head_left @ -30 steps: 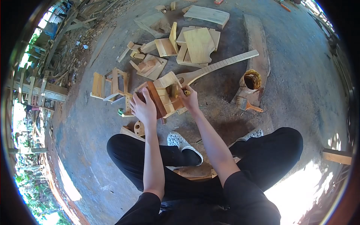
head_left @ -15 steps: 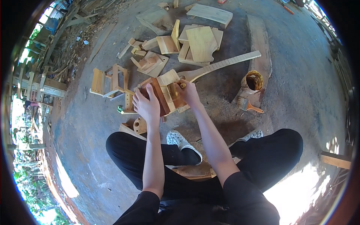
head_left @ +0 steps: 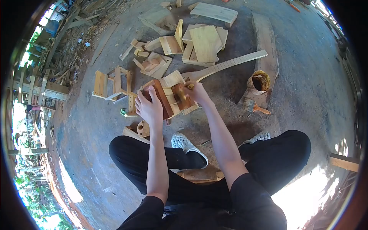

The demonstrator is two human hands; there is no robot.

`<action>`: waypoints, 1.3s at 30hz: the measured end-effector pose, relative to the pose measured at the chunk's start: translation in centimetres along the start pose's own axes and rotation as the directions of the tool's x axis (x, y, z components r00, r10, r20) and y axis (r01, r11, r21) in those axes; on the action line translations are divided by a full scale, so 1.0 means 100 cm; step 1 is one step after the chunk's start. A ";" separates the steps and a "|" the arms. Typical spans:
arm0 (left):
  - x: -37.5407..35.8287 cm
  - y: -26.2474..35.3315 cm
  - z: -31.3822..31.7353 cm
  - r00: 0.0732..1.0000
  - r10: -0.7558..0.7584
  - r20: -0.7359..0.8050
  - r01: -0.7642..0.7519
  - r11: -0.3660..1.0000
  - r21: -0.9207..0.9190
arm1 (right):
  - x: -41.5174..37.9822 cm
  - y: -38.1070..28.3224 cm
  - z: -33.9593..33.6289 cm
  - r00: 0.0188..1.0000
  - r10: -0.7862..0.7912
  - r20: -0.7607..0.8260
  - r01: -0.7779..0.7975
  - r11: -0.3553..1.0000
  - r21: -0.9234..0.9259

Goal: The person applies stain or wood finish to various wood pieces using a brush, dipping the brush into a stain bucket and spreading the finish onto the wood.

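A wooden piece with reddish-brown stained panels and paler bare wood (head_left: 171, 81) lies in front of me on the floor. My left hand (head_left: 150, 107) grips its left side, thumb on top and fingers at the edge. Over the stained panel on the right (head_left: 183, 100), my right hand (head_left: 198, 94) is closed around a paintbrush (head_left: 181, 92), blurred by motion, with its bristles against the surface. Just beyond lies a long-necked wooden piece like a guitar neck (head_left: 230, 63).
A stained can (head_left: 253, 89) and a second paintbrush with an orange handle (head_left: 260, 109) sit on a long board (head_left: 264, 38) at right. Stacked wooden boards (head_left: 205, 42) lie ahead. A small wooden frame (head_left: 119, 82) stands left, near a holed wooden block (head_left: 143, 128).
My right hand has moved slightly right and down with the brush, showing more of the reddish-brown panel. My left hand stays on the wooden piece.
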State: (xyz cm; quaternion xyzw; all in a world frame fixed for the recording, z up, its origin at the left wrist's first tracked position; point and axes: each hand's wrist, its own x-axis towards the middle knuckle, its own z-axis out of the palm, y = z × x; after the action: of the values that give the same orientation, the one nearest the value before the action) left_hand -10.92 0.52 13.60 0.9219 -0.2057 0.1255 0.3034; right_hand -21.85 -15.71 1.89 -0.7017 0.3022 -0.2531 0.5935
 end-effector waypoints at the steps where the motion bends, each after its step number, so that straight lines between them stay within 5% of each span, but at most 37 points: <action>1: -0.001 -0.003 0.001 1.000 0.014 -0.018 -0.014 1.000 0.008 | -0.001 0.009 0.005 1.000 0.007 0.005 -0.007 1.000 0.003; 3: -0.001 -0.005 0.000 1.000 0.005 -0.005 -0.005 1.000 0.009 | 0.001 0.015 0.006 0.986 -0.022 -0.166 0.047 0.988 0.150; 5: 0.000 -0.003 -0.001 1.000 0.000 0.008 0.000 1.000 0.005 | -0.003 0.015 -0.003 0.989 0.000 -0.149 0.023 0.988 0.152; 7: 0.001 -0.004 -0.003 1.000 -0.015 0.005 0.015 1.000 0.008 | -0.006 0.008 -0.016 0.966 0.227 0.121 -0.242 0.962 0.127; 11: 0.002 -0.001 -0.003 1.000 -0.021 0.014 0.021 1.000 -0.007 | -0.006 0.002 -0.021 0.946 0.231 0.227 -0.241 0.970 0.019; 13: 0.001 -0.002 -0.003 1.000 -0.012 0.007 0.012 1.000 -0.013 | -0.005 0.008 -0.009 0.987 -0.092 -0.129 0.105 0.990 0.093; 14: 0.001 -0.003 -0.003 1.000 -0.016 0.005 0.016 1.000 -0.012 | -0.003 0.012 -0.012 0.988 -0.093 -0.124 0.105 0.990 0.093; 16: 0.000 -0.005 -0.001 1.000 0.007 -0.014 -0.007 1.000 -0.001 | -0.004 0.006 -0.026 0.978 0.158 0.139 -0.173 0.980 0.101; 20: 0.002 -0.002 -0.001 1.000 -0.010 0.003 0.011 0.999 -0.030 | -0.005 -0.003 -0.029 0.979 0.156 0.130 -0.167 0.983 0.080; 22: 0.001 -0.005 0.001 1.000 0.002 -0.021 -0.002 1.000 -0.020 | -0.004 0.003 -0.018 0.995 -0.021 -0.101 0.028 0.997 0.071; 23: 0.001 -0.008 0.001 1.000 -0.001 -0.022 0.001 1.000 -0.016 | -0.004 0.008 -0.020 0.995 -0.020 -0.096 0.027 0.997 0.073; 25: 0.002 -0.007 -0.001 1.000 0.009 0.021 -0.009 1.000 -0.008 | -0.006 0.000 -0.035 0.971 0.172 0.164 -0.178 0.984 0.024; 28: 0.000 -0.003 -0.003 1.000 -0.007 0.008 0.008 0.999 -0.031 | -0.003 0.002 -0.035 0.969 0.179 0.168 -0.176 0.984 -0.033; 29: 0.001 -0.001 -0.002 1.000 -0.004 0.006 0.004 0.999 -0.035 | -0.001 0.004 -0.032 0.971 0.176 0.164 -0.172 0.984 -0.034; 31: 0.000 -0.002 -0.003 1.000 0.002 0.006 -0.002 1.000 -0.023 | -0.003 0.011 -0.018 0.972 -0.059 -0.226 0.084 0.991 0.100; 35: 0.000 -0.005 0.000 1.000 -0.002 -0.024 0.002 1.000 -0.024 | 0.002 0.020 -0.020 0.983 -0.062 -0.171 0.071 0.996 0.049; 37: 0.001 -0.001 -0.006 1.000 -0.017 0.003 0.017 1.000 -0.026 | 0.004 0.010 -0.032 0.977 0.188 -0.103 -0.164 0.965 0.203; 39: 0.001 -0.001 -0.007 0.999 -0.037 0.033 0.037 0.999 -0.027 | 0.007 0.005 -0.030 0.982 0.144 -0.124 -0.110 0.962 0.249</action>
State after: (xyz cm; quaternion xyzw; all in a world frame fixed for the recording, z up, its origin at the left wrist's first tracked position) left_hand -10.84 1.02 14.16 0.9231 -0.1952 0.1022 0.3151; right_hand -23.54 -18.34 1.89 -0.5838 0.3547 -0.2982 0.6666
